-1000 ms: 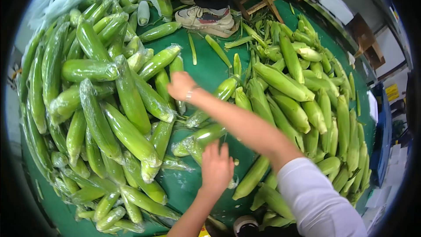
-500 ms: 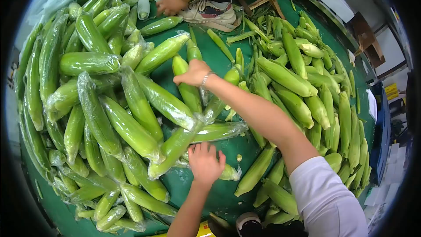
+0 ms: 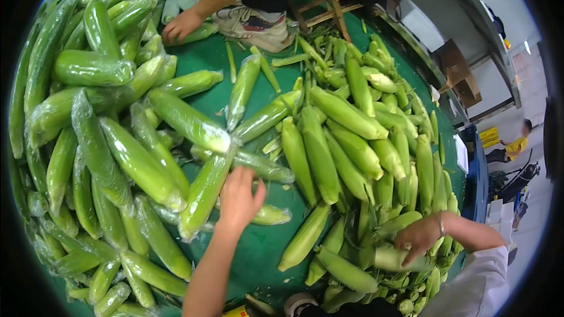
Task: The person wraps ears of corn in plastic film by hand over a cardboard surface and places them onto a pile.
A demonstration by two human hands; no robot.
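Observation:
My left hand (image 3: 239,196) lies beside a plastic-wrapped ear of corn (image 3: 205,194). Its fingertips are near another wrapped ear (image 3: 264,167), and its thumb stands apart. Far to the right, my right hand (image 3: 420,238) is over the heap of unwrapped corn, thumb and fingers straddling a pale green ear of corn (image 3: 402,260) that looks blurred. Between the two heaps, a wrapped ear (image 3: 243,91) points away from me and another (image 3: 267,117) slants to the right.
Wrapped ears (image 3: 135,164) are heaped at left, unwrapped ears (image 3: 346,158) at right, on a green surface (image 3: 264,258). Across from me, another person's hand (image 3: 182,26) touches an ear beside a shoe (image 3: 252,23). A wooden stool (image 3: 329,12) stands behind.
My right hand has gone from the ears in the middle to the unwrapped heap at right. The view has turned rightward. My left hand stays near the wrapped ears.

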